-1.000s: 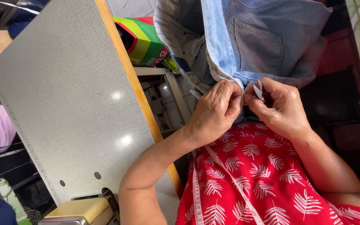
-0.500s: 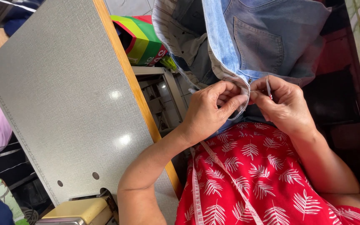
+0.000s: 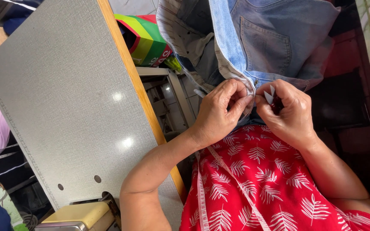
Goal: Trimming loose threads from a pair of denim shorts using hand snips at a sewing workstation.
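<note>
Denim jeans are being pinched at the waistband by the left hand while small snips are being gripped in the right hand, so cloth or fingertips risk being nicked.

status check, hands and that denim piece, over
Left hand pinching waistband edge of the blue denim garment. Right hand gripping small pointed metal snips at the same seam. Nothing blocking; white tape measure across lap.
</note>
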